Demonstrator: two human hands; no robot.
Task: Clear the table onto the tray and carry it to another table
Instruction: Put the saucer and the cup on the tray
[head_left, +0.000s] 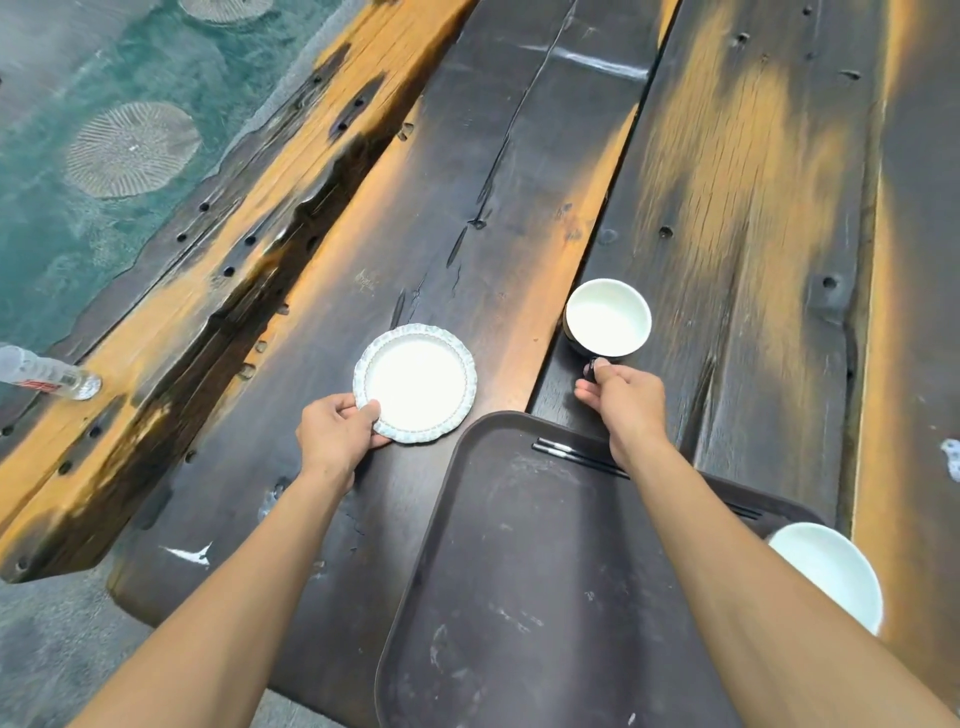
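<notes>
A small white plate (415, 383) with a scalloped blue-grey rim lies on the dark wooden table, left of the tray. My left hand (337, 431) pinches its near-left rim. A cup (608, 318), dark outside and white inside, stands beyond the tray's far edge; my right hand (621, 402) grips its dark handle. The dark brown tray (519, 597) lies at the near edge under my right forearm. Black chopsticks (576, 456) rest across its far part, partly hidden by my arm. A white bowl (831, 571) sits at the tray's right side.
The table (727, 182) is made of dark and orange planks with gaps and holes. A clear plastic bottle (49, 376) lies on the left plank. Teal patterned carpet (104, 130) is beyond the left edge. A small white scrap (951, 457) lies far right.
</notes>
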